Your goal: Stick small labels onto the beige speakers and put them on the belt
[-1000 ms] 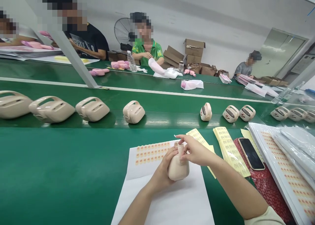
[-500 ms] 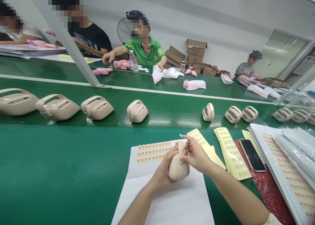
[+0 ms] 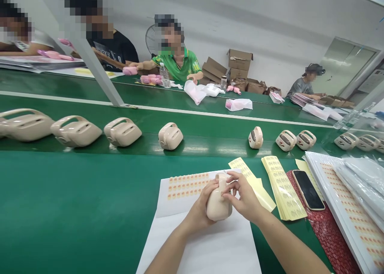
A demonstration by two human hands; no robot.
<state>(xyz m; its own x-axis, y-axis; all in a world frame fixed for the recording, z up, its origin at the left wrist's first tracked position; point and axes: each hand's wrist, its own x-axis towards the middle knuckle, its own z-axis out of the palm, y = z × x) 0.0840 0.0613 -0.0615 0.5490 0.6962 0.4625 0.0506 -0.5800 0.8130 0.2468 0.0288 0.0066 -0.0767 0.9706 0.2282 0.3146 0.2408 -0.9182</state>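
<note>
Green surface in front of me; beyond its far edge a row of cream plastic housings stands spaced out, and a co-worker in a green shirt sits opposite. Cream handled housing: over a white paper sheet, short of the far edge; cannot tell whether its base touches the paper. Round orange stickers line the sheet's far end. My left grip is wrapped round the housing's left side, holding it. My right grip is half curled, thumb and fingertips at the handle's right side; cannot tell whether they pinch anything. Yellow label strips and a smartphone lie to the right.

Handling, my estimate: light, stiff shell, unlikely to yield under pressure. The gloss suggests a slippery, easily marked finish. I would cup the broad rounded body and use the loop handle as second hold.
</note>
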